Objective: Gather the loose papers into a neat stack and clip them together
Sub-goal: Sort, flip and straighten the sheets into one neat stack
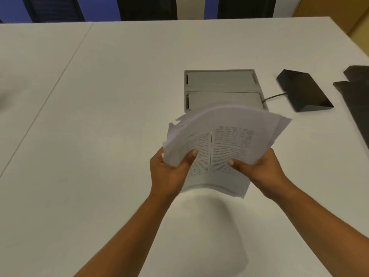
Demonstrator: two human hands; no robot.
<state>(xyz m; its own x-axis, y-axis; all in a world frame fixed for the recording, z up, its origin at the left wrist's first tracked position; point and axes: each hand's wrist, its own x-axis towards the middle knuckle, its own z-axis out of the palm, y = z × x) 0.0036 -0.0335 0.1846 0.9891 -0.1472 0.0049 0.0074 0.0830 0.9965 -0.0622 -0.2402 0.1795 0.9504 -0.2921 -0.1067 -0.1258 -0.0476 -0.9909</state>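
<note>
A bundle of printed white papers (223,142) is lifted off the white table (99,136), its sheets fanned unevenly at the top and left edges. My left hand (169,170) grips the bundle's left side, thumb on the top page. My right hand (263,170) grips the right side, thumb pressed on the printed text. The top sheet shows two columns of text. The bundle bows upward in the middle and casts a shadow on the table below. No clip is visible.
A grey flip-lid cable box (221,84) is set in the table just behind the papers. A black wedge-shaped device (303,90) with a cable lies to the right. Dark flat objects (355,90) sit at the right edge. A table seam runs diagonally on the left.
</note>
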